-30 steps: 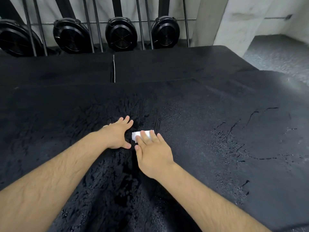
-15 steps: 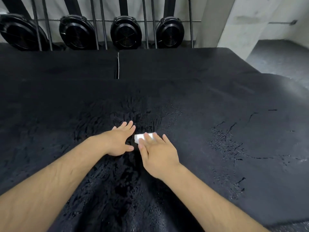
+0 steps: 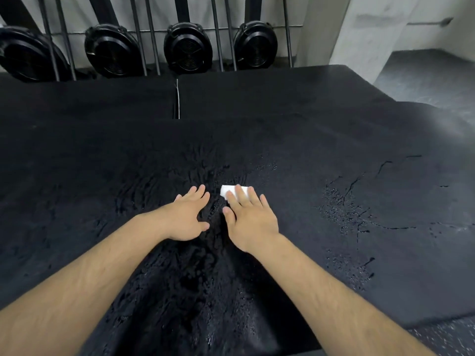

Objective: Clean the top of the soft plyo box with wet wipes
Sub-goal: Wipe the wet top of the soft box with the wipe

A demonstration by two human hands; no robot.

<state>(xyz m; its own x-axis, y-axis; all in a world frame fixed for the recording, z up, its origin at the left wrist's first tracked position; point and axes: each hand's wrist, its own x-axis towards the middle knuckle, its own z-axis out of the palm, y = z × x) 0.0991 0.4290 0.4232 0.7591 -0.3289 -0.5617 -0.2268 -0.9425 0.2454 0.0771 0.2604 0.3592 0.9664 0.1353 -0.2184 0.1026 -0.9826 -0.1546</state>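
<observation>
1. Black, grainy top of the soft plyo box (image 3: 334, 253) across most of the view, glistening wet in a streaked patch through the middle.
2. Folded white wet wipe (image 3: 225, 190) on that wet patch near the centre of the top, pinned under straight fingertips (image 3: 239, 191), only its far left part showing.
3. Right hand (image 3: 250, 223) palm down, fingers extended and slightly spread over the wipe, not curled round it.
4. Left hand (image 3: 186, 219) just beside it, flat on the wet surface, fingers straight and apart, holding nothing, clear of the wipe.
5. Fine cracks (image 3: 352, 183) and pitted flecks in the covering on the drier right side.
6. Beyond the far edge, two more black pads (image 3: 270, 91) side by side, a thin white cord (image 3: 177, 98) in the seam between them.
7. Farther back, round black fan housings (image 3: 189, 47) behind slanted metal bars (image 3: 151, 34).
8. Speckled grey floor (image 3: 442, 335) at the lower right corner.
</observation>
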